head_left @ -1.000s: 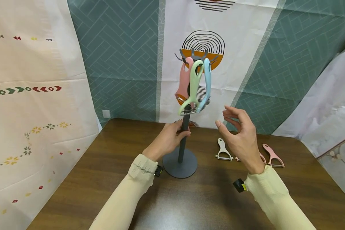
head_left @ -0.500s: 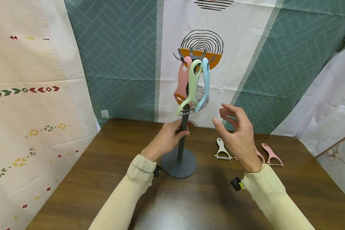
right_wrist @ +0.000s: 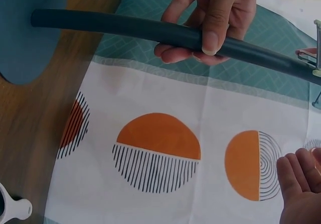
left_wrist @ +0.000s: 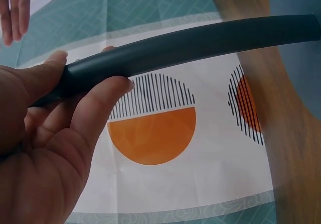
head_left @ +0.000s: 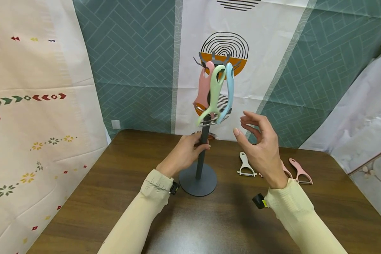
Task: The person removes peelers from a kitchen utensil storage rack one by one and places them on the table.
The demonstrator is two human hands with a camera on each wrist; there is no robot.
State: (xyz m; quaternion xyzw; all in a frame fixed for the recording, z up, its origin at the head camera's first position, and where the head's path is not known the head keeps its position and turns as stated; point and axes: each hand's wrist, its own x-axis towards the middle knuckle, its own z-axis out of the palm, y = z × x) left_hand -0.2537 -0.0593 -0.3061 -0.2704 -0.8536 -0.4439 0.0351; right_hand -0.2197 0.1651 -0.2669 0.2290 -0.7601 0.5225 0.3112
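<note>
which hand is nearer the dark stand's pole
Left: the left hand grips the pole, while the right hand hangs to the pole's right, apart from it.

Dark upright stand [head_left: 200, 165], three pastel peelers [head_left: 214, 92] on its hooks [head_left: 213, 56]

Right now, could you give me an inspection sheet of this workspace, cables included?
Surface: brown table, wood-grained.
Job's things: dark stand on the table; hanging from its top, a pink peeler, green peeler and blue peeler.
Clutter: white peeler and loose pink peeler lie at right; a pink item is partly hidden by the right hand.
Hands: left hand grips the dark stand; right hand is raised beside it, holding nothing.
Cables: nothing seen.
Surroundings: patterned back cloth, cream cloth at left.
</note>
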